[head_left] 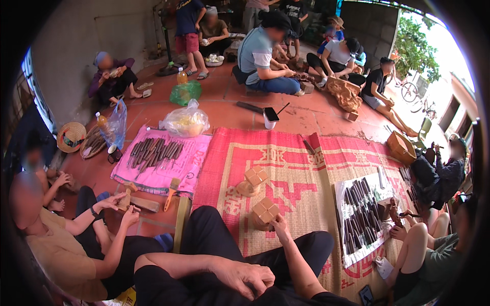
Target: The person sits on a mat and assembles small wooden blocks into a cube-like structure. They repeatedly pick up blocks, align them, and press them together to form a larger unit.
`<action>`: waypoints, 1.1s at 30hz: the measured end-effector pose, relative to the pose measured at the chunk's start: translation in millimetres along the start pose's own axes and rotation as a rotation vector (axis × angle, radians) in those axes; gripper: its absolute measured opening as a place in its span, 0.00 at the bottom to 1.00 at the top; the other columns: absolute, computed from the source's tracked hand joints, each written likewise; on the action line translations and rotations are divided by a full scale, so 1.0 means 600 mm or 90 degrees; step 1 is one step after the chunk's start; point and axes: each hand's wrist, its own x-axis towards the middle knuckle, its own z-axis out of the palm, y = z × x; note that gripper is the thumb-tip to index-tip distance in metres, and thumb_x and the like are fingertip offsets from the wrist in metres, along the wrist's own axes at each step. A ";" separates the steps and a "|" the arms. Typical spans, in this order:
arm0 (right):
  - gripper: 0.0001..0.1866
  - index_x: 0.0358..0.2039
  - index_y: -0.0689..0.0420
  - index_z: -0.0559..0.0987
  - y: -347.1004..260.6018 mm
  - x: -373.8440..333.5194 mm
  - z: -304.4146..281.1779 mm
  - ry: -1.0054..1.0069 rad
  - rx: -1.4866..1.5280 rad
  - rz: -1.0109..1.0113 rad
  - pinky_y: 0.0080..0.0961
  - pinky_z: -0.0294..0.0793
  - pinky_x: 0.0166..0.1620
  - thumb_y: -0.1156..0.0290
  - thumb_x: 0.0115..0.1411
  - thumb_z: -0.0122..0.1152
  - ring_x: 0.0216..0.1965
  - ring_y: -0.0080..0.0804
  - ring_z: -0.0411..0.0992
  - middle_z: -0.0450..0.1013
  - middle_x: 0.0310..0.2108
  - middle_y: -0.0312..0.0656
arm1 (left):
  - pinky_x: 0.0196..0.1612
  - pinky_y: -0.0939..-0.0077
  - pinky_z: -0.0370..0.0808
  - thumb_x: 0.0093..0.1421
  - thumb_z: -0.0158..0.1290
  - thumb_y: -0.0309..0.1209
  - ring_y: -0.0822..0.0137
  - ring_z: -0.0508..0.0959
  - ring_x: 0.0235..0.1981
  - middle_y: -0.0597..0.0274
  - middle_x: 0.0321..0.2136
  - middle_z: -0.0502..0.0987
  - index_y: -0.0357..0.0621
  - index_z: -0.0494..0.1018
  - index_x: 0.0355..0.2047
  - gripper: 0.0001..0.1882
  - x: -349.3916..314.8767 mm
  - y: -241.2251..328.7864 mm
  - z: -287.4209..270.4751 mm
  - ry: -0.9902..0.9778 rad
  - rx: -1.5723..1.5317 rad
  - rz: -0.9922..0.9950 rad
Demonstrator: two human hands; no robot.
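My right hand (279,224) grips the side of a carved wooden block (265,210), thumb and fingers against its right edge. The block has a square top split by a cross groove, above a rounded lower part, and stands on the woven mat (306,183). Just beyond it is a similar carved wooden block (255,176), touched by neither hand. My left hand (245,276) hangs loosely over my lap, holding nothing, its fingers slightly bent and partly hidden. My dark-trousered legs are bent on either side of the nearer block.
Carving tools (155,152) lie on a pink sheet at left, near a brush (172,193). More tools (360,209) cover a white sheet at right. A person (66,250) handles wood close on my left; another (434,260) works at right. A black-and-white container (270,118) stands beyond the mat.
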 end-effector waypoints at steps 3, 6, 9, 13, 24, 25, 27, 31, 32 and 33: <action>0.08 0.37 0.57 0.73 -0.001 0.001 0.004 0.014 -0.021 -0.009 0.15 0.62 0.21 0.76 0.55 0.54 0.19 0.17 0.64 0.67 0.22 0.31 | 0.48 0.66 0.55 0.53 0.53 0.37 0.62 0.62 0.44 0.62 0.35 0.63 0.43 0.73 0.31 0.11 0.002 0.005 0.004 0.033 0.018 -0.037; 0.07 0.36 0.57 0.73 -0.012 -0.006 0.012 0.006 0.023 -0.012 0.15 0.62 0.20 0.75 0.55 0.54 0.19 0.17 0.64 0.67 0.21 0.31 | 0.47 0.66 0.56 0.53 0.53 0.38 0.62 0.62 0.43 0.62 0.35 0.63 0.43 0.73 0.31 0.12 0.002 -0.004 0.010 0.045 0.026 -0.045; 0.06 0.35 0.58 0.72 0.005 0.000 0.005 0.019 0.003 -0.032 0.15 0.62 0.20 0.75 0.56 0.53 0.17 0.17 0.63 0.65 0.18 0.31 | 0.46 0.66 0.56 0.52 0.54 0.37 0.62 0.63 0.42 0.61 0.34 0.64 0.42 0.73 0.30 0.11 0.006 -0.009 0.010 0.035 0.012 -0.021; 0.05 0.35 0.59 0.72 -0.020 -0.008 0.015 -0.010 0.070 -0.007 0.16 0.60 0.18 0.75 0.57 0.52 0.14 0.18 0.62 0.64 0.15 0.31 | 0.46 0.66 0.57 0.52 0.54 0.37 0.61 0.64 0.42 0.61 0.32 0.64 0.42 0.73 0.29 0.11 0.000 -0.027 0.011 -0.001 -0.038 0.033; 0.05 0.35 0.58 0.72 -0.019 -0.013 0.015 0.013 0.046 -0.044 0.16 0.61 0.19 0.74 0.58 0.50 0.14 0.19 0.63 0.66 0.15 0.33 | 0.48 0.63 0.57 0.52 0.54 0.37 0.61 0.62 0.44 0.61 0.34 0.65 0.43 0.73 0.29 0.10 0.007 -0.018 0.012 0.034 -0.010 -0.017; 0.05 0.35 0.58 0.72 -0.008 -0.007 0.009 0.022 0.025 -0.038 0.16 0.61 0.19 0.74 0.58 0.50 0.14 0.19 0.63 0.66 0.15 0.33 | 0.48 0.63 0.57 0.52 0.54 0.37 0.61 0.62 0.44 0.62 0.33 0.65 0.43 0.73 0.29 0.10 0.006 -0.018 0.010 0.022 -0.005 -0.016; 0.05 0.35 0.58 0.72 -0.008 -0.007 0.011 0.024 0.032 -0.030 0.16 0.62 0.19 0.74 0.58 0.50 0.14 0.19 0.63 0.66 0.15 0.33 | 0.48 0.63 0.57 0.52 0.54 0.36 0.62 0.63 0.44 0.62 0.33 0.65 0.43 0.73 0.28 0.10 0.001 -0.029 0.012 0.000 -0.025 0.010; 0.05 0.35 0.59 0.72 -0.025 -0.015 0.018 0.010 0.051 -0.028 0.16 0.62 0.19 0.74 0.58 0.50 0.14 0.19 0.63 0.66 0.15 0.33 | 0.47 0.63 0.57 0.53 0.54 0.37 0.61 0.63 0.43 0.62 0.32 0.65 0.43 0.73 0.29 0.10 -0.008 -0.030 -0.003 -0.063 -0.061 0.041; 0.05 0.35 0.59 0.72 -0.023 -0.014 0.014 0.010 0.033 -0.029 0.16 0.62 0.19 0.74 0.58 0.50 0.14 0.19 0.63 0.66 0.15 0.32 | 0.47 0.63 0.57 0.53 0.54 0.38 0.61 0.64 0.43 0.62 0.32 0.65 0.43 0.73 0.29 0.11 -0.007 -0.027 -0.009 -0.050 -0.047 0.029; 0.08 0.37 0.58 0.73 -0.017 -0.010 0.010 0.009 0.025 -0.018 0.16 0.63 0.21 0.74 0.57 0.52 0.17 0.18 0.64 0.66 0.18 0.32 | 0.47 0.63 0.57 0.53 0.54 0.39 0.60 0.64 0.43 0.61 0.32 0.65 0.43 0.73 0.29 0.11 -0.004 -0.019 -0.015 -0.038 -0.030 0.015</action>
